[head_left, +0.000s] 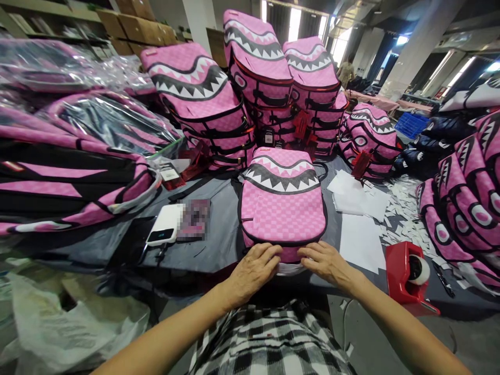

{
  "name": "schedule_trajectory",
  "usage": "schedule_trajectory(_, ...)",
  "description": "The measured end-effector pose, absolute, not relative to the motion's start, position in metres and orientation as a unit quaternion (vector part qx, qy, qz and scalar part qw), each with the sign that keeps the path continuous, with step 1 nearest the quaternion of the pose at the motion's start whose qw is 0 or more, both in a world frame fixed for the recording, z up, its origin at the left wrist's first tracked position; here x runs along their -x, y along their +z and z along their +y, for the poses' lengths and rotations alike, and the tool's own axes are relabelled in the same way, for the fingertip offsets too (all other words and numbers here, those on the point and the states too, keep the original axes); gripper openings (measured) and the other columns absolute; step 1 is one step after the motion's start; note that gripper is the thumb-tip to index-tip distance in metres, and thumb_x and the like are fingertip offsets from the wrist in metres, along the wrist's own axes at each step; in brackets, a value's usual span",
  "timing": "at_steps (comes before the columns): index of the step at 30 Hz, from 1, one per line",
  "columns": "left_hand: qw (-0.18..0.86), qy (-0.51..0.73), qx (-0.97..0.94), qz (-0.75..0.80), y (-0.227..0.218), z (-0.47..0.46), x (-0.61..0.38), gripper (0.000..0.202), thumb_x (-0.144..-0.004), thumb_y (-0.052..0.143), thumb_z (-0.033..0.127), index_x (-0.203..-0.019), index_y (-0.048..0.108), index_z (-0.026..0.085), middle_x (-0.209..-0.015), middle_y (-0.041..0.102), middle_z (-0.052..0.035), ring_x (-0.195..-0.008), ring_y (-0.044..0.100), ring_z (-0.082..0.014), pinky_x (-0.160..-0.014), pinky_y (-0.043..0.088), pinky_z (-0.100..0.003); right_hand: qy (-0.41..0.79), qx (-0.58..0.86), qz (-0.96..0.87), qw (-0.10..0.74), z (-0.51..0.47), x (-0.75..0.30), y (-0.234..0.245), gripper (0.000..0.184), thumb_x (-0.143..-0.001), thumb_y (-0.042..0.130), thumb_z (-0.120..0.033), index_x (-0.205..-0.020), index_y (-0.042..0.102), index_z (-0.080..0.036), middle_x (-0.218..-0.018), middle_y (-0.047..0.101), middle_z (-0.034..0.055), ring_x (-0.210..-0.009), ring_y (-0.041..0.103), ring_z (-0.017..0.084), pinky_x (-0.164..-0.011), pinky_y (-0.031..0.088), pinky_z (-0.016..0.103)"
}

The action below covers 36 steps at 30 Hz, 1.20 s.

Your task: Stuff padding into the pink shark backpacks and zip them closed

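A pink checkered backpack point(283, 211) with a black-and-white shark-teeth band lies on its back in front of me, its bottom end towards me. My left hand point(258, 265) is on the left part of that bottom end, fingers bent against the pink panel. At the right part, my right hand point(326, 263) rests the same way, fingers curled on the edge. Both hands appear to grip the bag; the thumbs are mostly hidden. A strip of whitish material point(291, 269) shows beneath the bag, between the hands.
Stacks of similar backpacks point(195, 88) stand behind; more lie at the right point(464, 208). Plastic-wrapped bags point(113, 120) fill the left. A white power bank point(166, 224), white paper sheets point(361, 242), scattered white slips point(406, 208) and a red tape dispenser point(400, 276) are on the table.
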<state>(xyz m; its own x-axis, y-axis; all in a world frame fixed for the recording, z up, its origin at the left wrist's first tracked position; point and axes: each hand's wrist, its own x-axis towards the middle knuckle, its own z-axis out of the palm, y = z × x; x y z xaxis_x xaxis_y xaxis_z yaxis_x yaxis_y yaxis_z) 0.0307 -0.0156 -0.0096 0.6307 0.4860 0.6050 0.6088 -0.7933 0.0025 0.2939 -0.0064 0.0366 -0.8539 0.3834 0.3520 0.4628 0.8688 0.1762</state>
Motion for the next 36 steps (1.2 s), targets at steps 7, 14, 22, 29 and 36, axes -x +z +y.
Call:
schedule_trajectory(7, 0.145, -0.246, 0.958, 0.007, 0.027, 0.024, -0.023, 0.017, -0.094, 0.049, 0.006, -0.094, 0.062, 0.018, -0.070, 0.060, 0.0006, -0.065, 0.056, -0.0135, -0.072, 0.050, -0.027, -0.098, 0.173, -0.980, 0.010, 0.015, -0.289, 0.071, 0.013, -0.100, 0.056, -0.021, -0.088, 0.059, -0.020, -0.078, 0.061, -0.0009, -0.070, 0.046, 0.016, -0.064, 0.032, 0.032)
schedule_trajectory(14, 0.111, -0.268, 0.952, 0.101, 0.030, 0.040, -0.025, 0.013, -0.093, 0.052, 0.008, -0.097, 0.061, 0.017, -0.074, 0.062, -0.0017, -0.070, 0.057, -0.0148, -0.081, 0.052, -0.030, -0.075, 0.183, -0.973, -0.118, 0.017, -0.279, 0.089, 0.007, -0.099, 0.058, -0.018, -0.093, 0.061, -0.020, -0.078, 0.062, -0.0013, -0.068, 0.050, 0.015, -0.054, 0.025, 0.033)
schedule_trajectory(22, 0.139, -0.337, 0.928, 0.077, 0.015, 0.039, -0.021, 0.011, -0.087, 0.061, 0.009, -0.090, 0.056, 0.018, -0.059, 0.046, 0.0063, -0.049, 0.043, -0.0115, -0.045, 0.033, -0.027, -0.082, 0.166, -0.978, -0.098, 0.020, -0.276, 0.088, 0.007, -0.100, 0.057, -0.016, -0.094, 0.059, -0.020, -0.076, 0.061, -0.0017, -0.065, 0.051, 0.013, -0.051, 0.022, 0.032)
schedule_trajectory(29, 0.144, -0.296, 0.940, 0.087, 0.019, 0.029, -0.014, 0.007, -0.091, 0.063, 0.017, -0.087, 0.058, 0.016, -0.061, 0.049, 0.0046, -0.052, 0.047, -0.0111, -0.049, 0.037, -0.027, -0.136, 0.153, -0.975, -0.089, 0.014, -0.278, 0.080, 0.010, -0.099, 0.054, -0.017, -0.090, 0.057, -0.018, -0.071, 0.058, -0.0002, -0.062, 0.049, 0.014, -0.049, 0.018, 0.033)
schedule_trajectory(36, 0.195, -0.310, 0.927, 0.076, 0.000, 0.010, -0.001, 0.015, -0.092, 0.054, 0.010, -0.096, 0.068, 0.011, -0.075, 0.063, -0.0019, -0.067, 0.061, -0.0125, -0.061, 0.048, -0.028, -0.214, 0.216, -0.948, 0.097, -0.019, -0.302, 0.025, 0.014, -0.098, 0.050, -0.016, -0.088, 0.059, -0.020, -0.073, 0.059, -0.0008, -0.061, 0.048, 0.013, -0.052, 0.027, 0.030)
